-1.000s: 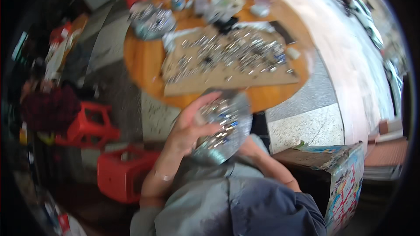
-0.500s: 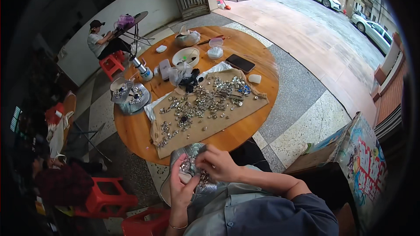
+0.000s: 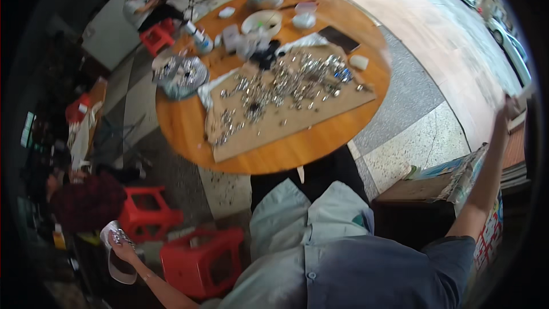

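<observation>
Far off to the left, low down, my left hand [image 3: 121, 248] grips a silvery gem-studded piece [image 3: 112, 230] with a pale curved band hanging below, something like a visor cap. My right arm is stretched out to the far right. The right hand [image 3: 509, 106] is near a pale edge there, blurred, and I cannot make out its fingers. In front of me on the round wooden table [image 3: 257, 163], many shiny gems [image 3: 286, 83] are strewn over a brown cloth [image 3: 320, 103]. Similar silvery gem-studded pieces [image 3: 182, 74] are stacked at the table's left.
Behind the gems are a white bowl [image 3: 262, 23], a dark phone [image 3: 338, 39] and a spray can [image 3: 200, 40]. Red stools [image 3: 200, 260] stand at my lower left. A person [image 3: 140, 8] sits at the back left. A cardboard box [image 3: 412, 189] stands to my right.
Both hands have left my lap and spread wide apart. The left carries the gem-studded piece out to the left; the right reaches far right. The table appears higher in view.
</observation>
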Demonstrator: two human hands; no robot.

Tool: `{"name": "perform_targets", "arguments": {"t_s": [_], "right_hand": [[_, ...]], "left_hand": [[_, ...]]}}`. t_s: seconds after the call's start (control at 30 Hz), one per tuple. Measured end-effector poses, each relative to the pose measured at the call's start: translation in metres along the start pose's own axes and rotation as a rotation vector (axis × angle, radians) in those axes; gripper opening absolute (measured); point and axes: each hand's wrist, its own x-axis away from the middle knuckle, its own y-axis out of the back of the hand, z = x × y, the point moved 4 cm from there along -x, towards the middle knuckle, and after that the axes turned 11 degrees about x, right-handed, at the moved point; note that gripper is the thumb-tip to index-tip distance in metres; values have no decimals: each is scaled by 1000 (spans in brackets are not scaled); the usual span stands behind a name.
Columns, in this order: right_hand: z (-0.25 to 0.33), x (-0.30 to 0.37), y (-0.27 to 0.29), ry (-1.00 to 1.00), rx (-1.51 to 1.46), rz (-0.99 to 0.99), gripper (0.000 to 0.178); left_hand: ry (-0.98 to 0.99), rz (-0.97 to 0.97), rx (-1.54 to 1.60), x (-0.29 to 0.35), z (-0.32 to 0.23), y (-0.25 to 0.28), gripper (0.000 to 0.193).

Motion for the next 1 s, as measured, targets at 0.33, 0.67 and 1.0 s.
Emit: {"name": "perform_targets", "arguments": {"t_s": [0.33, 0.67, 1.0], "right_hand": [[20, 73, 17, -664, 1248, 2, 31], [377, 119, -413, -465, -81, 987, 11], [507, 166, -559, -140, -166, 1107, 11]], "left_hand": [[425, 321, 564, 70, -142, -15, 45], [395, 1335, 1094, 242, -361, -198, 41], [181, 1562, 851, 266, -410, -217, 40]]}}
